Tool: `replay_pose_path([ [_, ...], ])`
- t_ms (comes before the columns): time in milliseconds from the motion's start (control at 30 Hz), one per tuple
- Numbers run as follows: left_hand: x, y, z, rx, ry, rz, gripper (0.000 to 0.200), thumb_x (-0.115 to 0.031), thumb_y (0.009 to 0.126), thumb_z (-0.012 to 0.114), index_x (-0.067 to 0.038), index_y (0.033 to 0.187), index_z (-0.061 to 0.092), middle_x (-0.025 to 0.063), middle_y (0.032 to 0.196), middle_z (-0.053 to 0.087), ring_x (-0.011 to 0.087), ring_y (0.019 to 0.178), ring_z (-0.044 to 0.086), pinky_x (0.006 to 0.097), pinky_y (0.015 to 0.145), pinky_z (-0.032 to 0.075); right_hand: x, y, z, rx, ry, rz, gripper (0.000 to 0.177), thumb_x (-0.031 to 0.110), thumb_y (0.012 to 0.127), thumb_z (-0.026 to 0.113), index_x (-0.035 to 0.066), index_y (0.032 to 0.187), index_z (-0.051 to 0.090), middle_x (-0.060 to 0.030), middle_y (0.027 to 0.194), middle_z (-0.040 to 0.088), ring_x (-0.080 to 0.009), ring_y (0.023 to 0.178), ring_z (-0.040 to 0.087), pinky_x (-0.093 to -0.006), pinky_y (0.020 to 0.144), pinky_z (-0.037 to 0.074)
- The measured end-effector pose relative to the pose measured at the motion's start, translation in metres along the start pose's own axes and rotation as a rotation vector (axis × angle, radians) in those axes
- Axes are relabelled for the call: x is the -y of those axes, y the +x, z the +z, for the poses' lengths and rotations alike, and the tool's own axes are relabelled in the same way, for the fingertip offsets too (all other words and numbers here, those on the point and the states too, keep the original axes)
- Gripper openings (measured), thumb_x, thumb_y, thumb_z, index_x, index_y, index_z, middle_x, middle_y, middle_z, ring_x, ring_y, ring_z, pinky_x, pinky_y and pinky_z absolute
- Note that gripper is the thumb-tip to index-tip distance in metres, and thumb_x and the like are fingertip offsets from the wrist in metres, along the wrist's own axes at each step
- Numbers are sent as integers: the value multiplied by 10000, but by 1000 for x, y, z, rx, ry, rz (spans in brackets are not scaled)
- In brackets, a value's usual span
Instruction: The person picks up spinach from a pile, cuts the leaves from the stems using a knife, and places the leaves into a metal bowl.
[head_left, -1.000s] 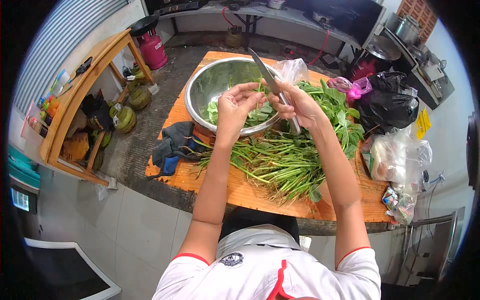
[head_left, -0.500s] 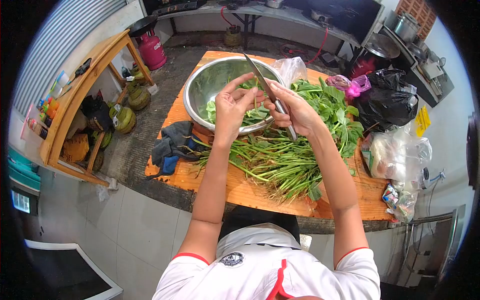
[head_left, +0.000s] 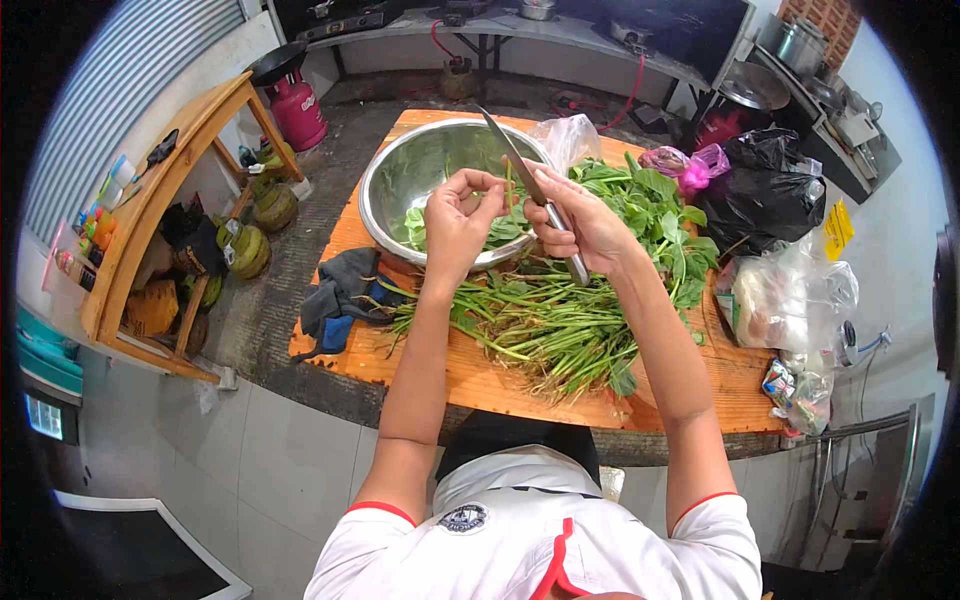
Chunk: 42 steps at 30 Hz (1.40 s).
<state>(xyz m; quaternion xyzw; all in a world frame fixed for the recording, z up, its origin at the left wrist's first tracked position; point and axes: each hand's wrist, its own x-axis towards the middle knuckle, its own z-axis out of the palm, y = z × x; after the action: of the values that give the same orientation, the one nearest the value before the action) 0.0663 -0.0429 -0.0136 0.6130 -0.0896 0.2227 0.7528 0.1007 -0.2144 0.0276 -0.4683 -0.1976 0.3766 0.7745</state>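
My right hand (head_left: 585, 225) is wrapped round the handle of a kitchen knife (head_left: 512, 150), its blade pointing up and away to the left. Facing it, my left hand (head_left: 462, 215) is closed, with fingertips pinching a thin green stem (head_left: 509, 185) beside the blade. Both hands are over the near rim of a large steel bowl (head_left: 372, 205), which holds some cut leaves (head_left: 414, 228). Under my right forearm lies a heap of leafy greens (head_left: 560, 335), with stems and roots toward me and leaves to the right.
On the wooden table (head_left: 455, 385) a dark cloth (head_left: 345, 290) lies left of the greens. A black plastic bag (head_left: 765, 190), a pink bag (head_left: 700, 168) and clear bags (head_left: 790, 300) crowd the right side. A wooden shelf (head_left: 190, 180) stands at left, near a pink gas cylinder (head_left: 298, 110).
The left hand's raised fingers have curled in toward the stem. The right hand keeps hold of the knife and has shifted slightly. The whole view has moved a little.
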Motion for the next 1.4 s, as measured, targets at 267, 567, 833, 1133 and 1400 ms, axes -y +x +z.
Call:
replay_pose_path([
  [267, -14, -9, 3, 86, -176, -56, 38, -15, 846, 619, 15, 850, 596, 116, 881, 673, 108, 778, 646, 234, 716, 522, 2, -5, 2, 32, 79, -20, 489, 323, 977, 481, 189, 1419, 319, 29, 763, 478, -20, 465, 342, -159, 382, 252],
  [567, -27, -26, -9, -7, 53, -103, 41, 4, 815, 639, 39, 807, 619, 91, 780, 676, 109, 708, 653, 221, 661, 527, -13, -9, 17, -3, -205, -14, 437, 287, 978, 494, 128, 1379, 417, 22, 723, 499, -9, 465, 360, -158, 379, 269],
  [833, -25, -33, -14, -22, 312, -57, 66, 10, 797, 653, 57, 822, 614, 58, 764, 658, 93, 725, 633, 220, 667, 509, -23, -7, 14, 67, -181, 22, 438, 304, 962, 528, 100, 1339, 436, 7, 776, 499, -19, 489, 364, -186, 401, 271],
  [1133, -49, -67, -11, -51, 653, -98, 64, 32, 786, 658, 48, 799, 598, 22, 719, 630, 44, 668, 582, 185, 621, 463, -46, 17, 14, 26, 35, 112, 304, 296, 967, 517, 69, 1166, 483, -24, 806, 497, -25, 489, 351, -178, 372, 268],
  [1400, -37, -99, -19, 201, 1288, 109, 110, 18, 752, 659, -16, 827, 587, 125, 770, 636, 290, 705, 636, 359, 638, 488, -25, 12, 1, 78, 60, 224, 434, 416, 944, 529, 3, 1037, 434, -70, 842, 494, -33, 483, 363, -185, 347, 307],
])
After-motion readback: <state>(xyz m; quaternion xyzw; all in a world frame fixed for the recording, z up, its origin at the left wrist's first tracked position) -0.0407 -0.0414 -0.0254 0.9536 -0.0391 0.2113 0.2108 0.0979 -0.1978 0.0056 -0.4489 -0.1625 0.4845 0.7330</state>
